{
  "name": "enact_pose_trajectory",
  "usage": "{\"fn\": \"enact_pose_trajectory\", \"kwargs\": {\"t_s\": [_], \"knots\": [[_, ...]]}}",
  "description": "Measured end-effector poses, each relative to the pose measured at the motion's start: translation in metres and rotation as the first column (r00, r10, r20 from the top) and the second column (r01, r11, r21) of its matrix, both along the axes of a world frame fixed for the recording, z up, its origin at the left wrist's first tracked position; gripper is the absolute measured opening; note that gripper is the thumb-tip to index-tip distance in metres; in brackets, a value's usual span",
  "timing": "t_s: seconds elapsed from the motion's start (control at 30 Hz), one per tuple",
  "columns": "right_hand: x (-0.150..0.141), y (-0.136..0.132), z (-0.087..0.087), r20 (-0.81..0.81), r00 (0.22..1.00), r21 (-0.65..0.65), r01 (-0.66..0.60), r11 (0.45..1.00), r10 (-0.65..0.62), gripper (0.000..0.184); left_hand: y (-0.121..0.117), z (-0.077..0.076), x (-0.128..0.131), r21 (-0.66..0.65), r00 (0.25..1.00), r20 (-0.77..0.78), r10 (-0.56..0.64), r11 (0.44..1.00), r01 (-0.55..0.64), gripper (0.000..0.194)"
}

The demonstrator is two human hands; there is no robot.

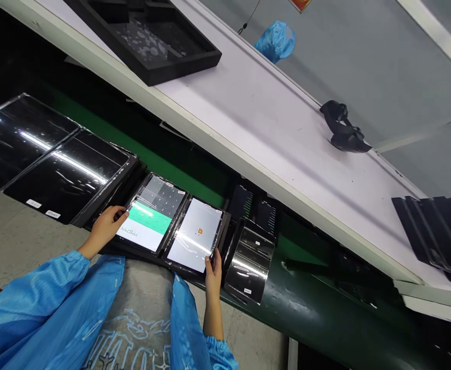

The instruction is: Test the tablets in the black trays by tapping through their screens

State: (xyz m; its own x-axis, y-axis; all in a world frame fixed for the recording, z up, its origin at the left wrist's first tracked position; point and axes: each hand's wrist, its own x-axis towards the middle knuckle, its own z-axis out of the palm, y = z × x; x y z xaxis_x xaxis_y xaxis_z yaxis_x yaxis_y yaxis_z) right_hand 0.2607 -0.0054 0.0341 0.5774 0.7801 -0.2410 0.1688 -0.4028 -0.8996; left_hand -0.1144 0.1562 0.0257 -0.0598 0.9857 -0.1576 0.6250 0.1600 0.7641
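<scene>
Two tablets in clear film lie side by side in front of me, with dark material under them. The left tablet (150, 211) shows a grey keypad, a green band and a white strip with dark writing. A mostly white screen with a small orange icon is lit on the right tablet (195, 235). My left hand (107, 228) is closed with thumb and fingers at the left tablet's outer edge. My right hand (213, 272) grips the right tablet's lower outer edge, thumb on top. The undersides of the fingers are hidden.
Dark film-covered tablets (69, 177) lie to the left, another dark stack (249, 262) to the right, on a green belt (306, 303). Above runs a white shelf (248, 118) bearing a black tray (186, 69), a black strap (343, 128) and black panels (437, 236).
</scene>
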Motion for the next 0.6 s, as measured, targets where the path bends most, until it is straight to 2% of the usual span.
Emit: {"fn": "enact_pose_trajectory", "kwargs": {"t_s": [0.13, 0.23, 0.43, 0.6], "knots": [[-0.003, 0.001, 0.004, 0.026, 1.0, -0.017, 0.012, 1.0, -0.012, 0.075, 0.008, 0.001, 0.013, 0.092, 0.999, -0.042, 0.013, 0.996, -0.01, 0.046], [-0.003, 0.002, 0.003, 0.023, 1.0, -0.003, 0.016, 1.0, -0.016, 0.074, 0.012, 0.0, 0.017, 0.107, 0.999, -0.022, 0.031, 0.994, -0.028, 0.042], [-0.003, 0.005, -0.006, -0.006, 0.998, 0.027, 0.064, 0.998, -0.064, 0.078, 0.014, -0.004, 0.01, 0.106, 0.999, 0.028, -0.015, 0.994, 0.012, 0.043], [-0.005, 0.006, -0.006, -0.03, 0.994, 0.023, 0.108, 0.994, -0.108, 0.081, 0.012, -0.006, 0.003, 0.113, 0.995, 0.059, -0.079, 0.991, 0.072, 0.048]]}}
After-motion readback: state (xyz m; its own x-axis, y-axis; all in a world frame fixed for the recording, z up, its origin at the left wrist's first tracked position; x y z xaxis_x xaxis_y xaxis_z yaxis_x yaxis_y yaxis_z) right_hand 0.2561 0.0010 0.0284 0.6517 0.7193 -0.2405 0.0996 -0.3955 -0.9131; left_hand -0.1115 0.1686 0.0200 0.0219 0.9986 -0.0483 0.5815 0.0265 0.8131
